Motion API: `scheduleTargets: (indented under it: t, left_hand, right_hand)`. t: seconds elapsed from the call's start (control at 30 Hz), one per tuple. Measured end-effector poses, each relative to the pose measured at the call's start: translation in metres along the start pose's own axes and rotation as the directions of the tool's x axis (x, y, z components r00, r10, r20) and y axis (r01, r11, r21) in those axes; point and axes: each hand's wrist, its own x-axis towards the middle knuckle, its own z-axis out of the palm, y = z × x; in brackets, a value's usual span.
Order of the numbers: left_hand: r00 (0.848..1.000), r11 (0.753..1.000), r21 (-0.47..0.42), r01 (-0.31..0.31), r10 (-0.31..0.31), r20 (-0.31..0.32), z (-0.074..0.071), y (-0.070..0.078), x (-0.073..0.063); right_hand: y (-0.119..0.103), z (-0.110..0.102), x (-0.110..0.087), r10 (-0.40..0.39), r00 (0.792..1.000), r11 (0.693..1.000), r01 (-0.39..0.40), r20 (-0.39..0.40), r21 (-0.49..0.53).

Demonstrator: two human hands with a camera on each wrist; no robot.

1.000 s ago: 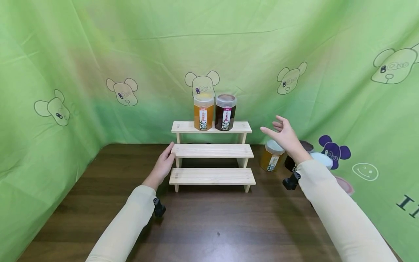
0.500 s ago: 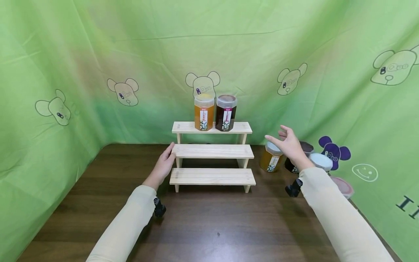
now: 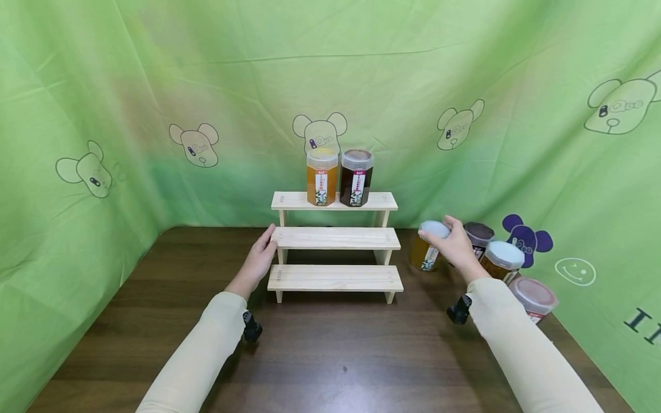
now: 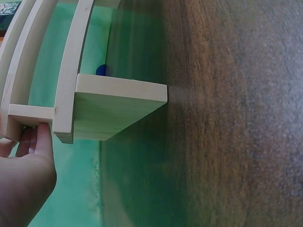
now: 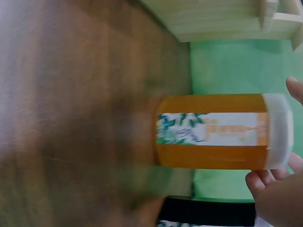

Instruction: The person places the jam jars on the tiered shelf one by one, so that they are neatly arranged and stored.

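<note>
A three-tier wooden display stand [image 3: 335, 277] stands on the table. My left hand [image 3: 258, 256] grips the left end of its middle step, fingers against the side support [image 4: 31, 111]. On the top step sit an amber honey-like jar [image 3: 321, 178] and a dark jar [image 3: 356, 179], both upright with labels facing me. Right of the stand, an upright amber jar [image 3: 424, 255] with a whitish lid [image 5: 280, 130] stands on the table. My right hand [image 3: 457, 248] is spread around that lid; in the right wrist view the thumb [image 5: 296, 89] is apart from it, while fingers are close to its other side.
Behind the amber jar, a dark jar [image 3: 478, 235], a white-lidded jar [image 3: 503, 257] and a pink-lidded jar [image 3: 534, 295] line the right side of the table, partly covered by my right arm. Green printed cloth [image 3: 248, 86] hangs around the brown table [image 3: 330, 355].
My right hand has come down from above and reached around the lid of the nearest amber jar. The left hand and stand have stayed put.
</note>
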Motion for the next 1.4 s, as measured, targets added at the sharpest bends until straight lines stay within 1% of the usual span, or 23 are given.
scheduleTargets:
  t: [0.13,0.27,0.33,0.4,0.43,0.47,0.57,0.63,0.67,0.77,0.9,1.1,1.4]
  left_hand:
    - [1.0,1.0,-0.006,-0.009,0.009,0.008,0.0,-0.001,0.001]
    - [1.0,1.0,0.001,-0.005,0.005,0.004,-0.001,-0.001,0.001]
    - [1.0,1.0,0.005,-0.003,0.003,0.0,-0.001,-0.001,0.001]
    - [1.0,1.0,0.007,-0.001,0.001,-0.002,-0.001,-0.001,0.001]
    - [1.0,1.0,0.005,0.006,-0.006,0.001,-0.001,0.004,-0.002]
    - [1.0,1.0,0.003,0.008,-0.008,0.003,-0.001,0.004,-0.002]
    - [1.0,1.0,0.003,0.015,-0.015,0.009,0.0,0.003,-0.002]
    - [1.0,1.0,0.003,0.02,-0.02,0.014,0.0,0.003,-0.002]
    - [1.0,1.0,0.005,0.015,-0.015,0.011,0.0,-0.003,0.001]
    - [1.0,1.0,0.006,0.014,-0.014,0.005,0.001,-0.003,0.001]
    - [1.0,1.0,0.007,0.021,-0.021,-0.005,0.001,-0.001,0.0]
    - [1.0,1.0,0.006,0.018,-0.018,-0.006,0.0,0.001,0.0]
    - [1.0,1.0,-0.008,0.014,-0.014,0.004,-0.001,-0.002,0.001]
  right_hand:
    - [0.012,0.006,-0.002,0.002,1.0,1.0,-0.002,-0.012,0.0]
    - [0.023,0.014,-0.003,-0.039,0.999,0.997,0.04,-0.011,0.061]
    - [0.029,0.018,-0.003,-0.041,0.999,0.995,0.04,0.002,0.089]
    - [0.034,0.022,-0.005,-0.002,1.0,0.995,0.0,0.023,0.101]
    - [0.036,0.024,-0.006,0.01,0.999,0.994,-0.014,0.036,0.109]
    - [0.039,0.025,-0.007,0.027,0.998,0.993,-0.032,0.049,0.113]
    - [0.045,0.029,-0.01,0.076,0.993,0.989,-0.086,0.087,0.122]
    - [0.049,0.031,-0.011,0.088,0.991,0.987,-0.1,0.099,0.127]
    - [0.05,0.032,-0.012,0.103,0.99,0.986,-0.115,0.099,0.124]
    - [0.052,0.033,-0.012,0.121,0.989,0.982,-0.131,0.084,0.136]
    - [0.052,0.034,-0.01,0.108,0.992,0.979,-0.117,0.063,0.167]
    - [0.051,0.034,-0.009,0.099,0.992,0.977,-0.11,0.072,0.182]
    - [0.051,0.033,-0.009,0.102,0.992,0.98,-0.113,0.074,0.166]
